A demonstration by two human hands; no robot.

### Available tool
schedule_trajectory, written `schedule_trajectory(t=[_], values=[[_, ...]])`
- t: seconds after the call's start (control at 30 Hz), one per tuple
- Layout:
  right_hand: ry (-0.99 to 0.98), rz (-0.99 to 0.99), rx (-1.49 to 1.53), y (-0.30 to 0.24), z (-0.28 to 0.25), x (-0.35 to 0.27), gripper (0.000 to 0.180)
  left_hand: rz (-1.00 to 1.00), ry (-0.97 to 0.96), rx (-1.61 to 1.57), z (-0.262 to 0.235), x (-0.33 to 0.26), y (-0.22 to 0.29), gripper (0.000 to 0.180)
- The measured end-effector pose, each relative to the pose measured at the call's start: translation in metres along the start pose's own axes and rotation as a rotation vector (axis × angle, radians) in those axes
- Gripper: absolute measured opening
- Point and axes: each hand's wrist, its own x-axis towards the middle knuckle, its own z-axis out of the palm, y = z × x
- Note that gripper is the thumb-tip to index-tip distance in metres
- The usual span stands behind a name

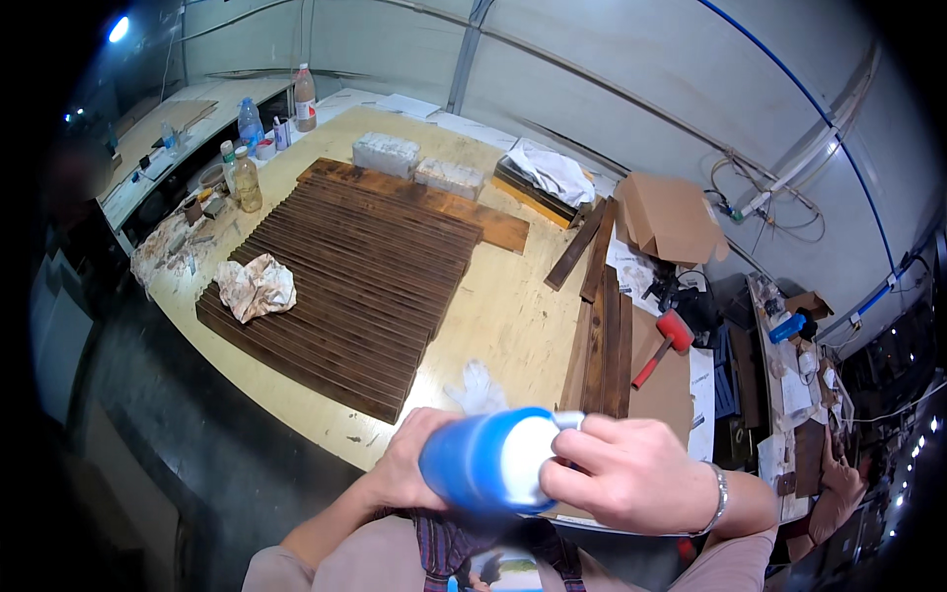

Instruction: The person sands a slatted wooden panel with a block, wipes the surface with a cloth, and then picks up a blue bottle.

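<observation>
A blue plastic bottle [483, 461] with a white top lies sideways close to my chest. My left hand [409, 462] wraps around its body from the left. My right hand [623, 474], with a metal bracelet at the wrist, grips the white cap end at the bottle's right. Just beyond the bottle a crumpled white glove [477, 387] rests on the pale wooden table [498, 316]. Further back a wide row of dark brown wooden slats [365, 266] lies side by side, with a crumpled stained rag [254, 286] on its left part.
More dark slats [602, 345] lie to the right beside a red-headed mallet [667, 340]. Two pale blocks [414, 163], a cardboard box [671, 217] and several bottles [247, 178] stand at the far and left edges. Another person's hand [838, 483] shows at the right.
</observation>
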Motion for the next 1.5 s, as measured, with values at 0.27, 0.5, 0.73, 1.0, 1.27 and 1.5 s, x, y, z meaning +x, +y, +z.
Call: schedule_trajectory(t=[0.27,0.5,0.73,1.0,1.27,1.5], values=[[0.409,0.110,0.023,0.018,-0.007,-0.009,0.018,-0.129,0.170,-0.379,-0.016,-0.005,-0.004,0.110],[0.366,0.389,0.372,0.031,0.026,-0.048,0.024,0.378,0.232,0.083,-0.070,0.037,0.033,0.102],[0.336,0.607,0.531,0.029,0.071,-0.082,0.014,0.676,0.277,0.289,-0.097,0.068,0.081,0.084],[0.410,0.720,0.680,0.032,0.102,-0.108,0.007,0.627,0.337,0.288,-0.090,0.083,0.144,0.073],[0.408,0.759,0.742,0.036,0.123,-0.120,0.011,0.662,0.337,0.320,-0.093,0.091,0.162,0.076],[0.435,0.760,0.773,0.035,0.130,-0.120,0.012,0.791,0.390,0.323,-0.089,0.102,0.155,0.059]])
